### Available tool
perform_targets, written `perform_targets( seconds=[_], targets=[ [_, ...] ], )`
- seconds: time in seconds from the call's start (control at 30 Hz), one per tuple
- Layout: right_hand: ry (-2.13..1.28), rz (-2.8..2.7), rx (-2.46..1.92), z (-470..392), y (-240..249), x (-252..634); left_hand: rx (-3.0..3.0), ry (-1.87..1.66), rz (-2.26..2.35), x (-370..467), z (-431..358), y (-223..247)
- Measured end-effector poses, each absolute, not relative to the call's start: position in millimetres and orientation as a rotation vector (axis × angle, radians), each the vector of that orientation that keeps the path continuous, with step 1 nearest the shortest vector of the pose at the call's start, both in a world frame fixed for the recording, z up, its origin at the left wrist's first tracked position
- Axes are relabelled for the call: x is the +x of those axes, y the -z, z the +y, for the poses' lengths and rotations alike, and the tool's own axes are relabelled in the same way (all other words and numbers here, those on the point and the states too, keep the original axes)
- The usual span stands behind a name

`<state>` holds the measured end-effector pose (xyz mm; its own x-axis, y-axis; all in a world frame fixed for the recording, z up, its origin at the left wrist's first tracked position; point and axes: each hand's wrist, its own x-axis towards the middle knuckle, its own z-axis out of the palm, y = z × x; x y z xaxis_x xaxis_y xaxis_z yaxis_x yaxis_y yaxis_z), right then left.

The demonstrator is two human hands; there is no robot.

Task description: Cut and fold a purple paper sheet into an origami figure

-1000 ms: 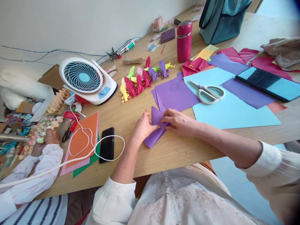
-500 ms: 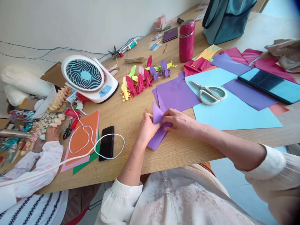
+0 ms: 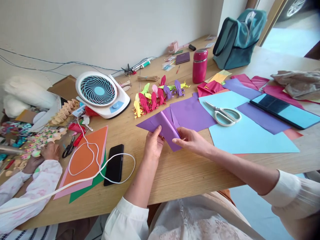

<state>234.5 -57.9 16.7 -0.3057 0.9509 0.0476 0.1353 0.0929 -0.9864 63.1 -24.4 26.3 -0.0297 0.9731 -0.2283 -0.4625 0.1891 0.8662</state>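
the grip of your left hand (image 3: 153,144) was closed on the folded purple paper (image 3: 168,128), thumb on top, and your right hand (image 3: 191,140) had its right edge pinched between thumb and fingers. the paper looked smooth and plain, with a sharp point at left and a slanting folded band. it was over the worktop (image 3: 200,173), near the flat purple sheets (image 3: 192,113).

From the folded paper (image 3: 166,125), paper figures (image 3: 153,98) lie at 12 o'clock, a vacuum flask (image 3: 200,68) stands at 1, scissors (image 3: 220,109) rest on a sheet (image 3: 252,138) at 3 with a tablet (image 3: 285,110) beyond, a smartphone (image 3: 114,170) at 8, a desk fan (image 3: 99,91) at 10.
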Motion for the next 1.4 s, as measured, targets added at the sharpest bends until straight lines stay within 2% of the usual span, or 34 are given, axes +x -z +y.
perform_targets(
  seconds=[0.17, 0.33, 0.57, 0.87, 1.17, 1.4],
  targets=[
    [-1.139, -1.649, -1.308, -47, -28, 229, 0.661, -1.313, 0.918, 56, -24, -22],
    [-1.189, -1.657, -1.240, -33, -37, 243, 0.836, -1.409, 0.882, 10, -16, -26],
    [-1.337, -1.719, -1.199, -29, -29, 262, 1.324, -1.167, 0.987, -25, -14, -31],
    [-1.179, -1.975, -1.249, -33, -27, 265, 1.495, -0.887, 0.998, -13, -17, -28],
    [-1.027, -2.253, -1.139, -43, -34, 260, 1.467, -0.962, 0.867, -9, -25, -37],
    [-0.865, -2.297, -1.085, -48, -35, 257, 1.708, -1.122, 0.952, -7, -31, -42]
  ],
)
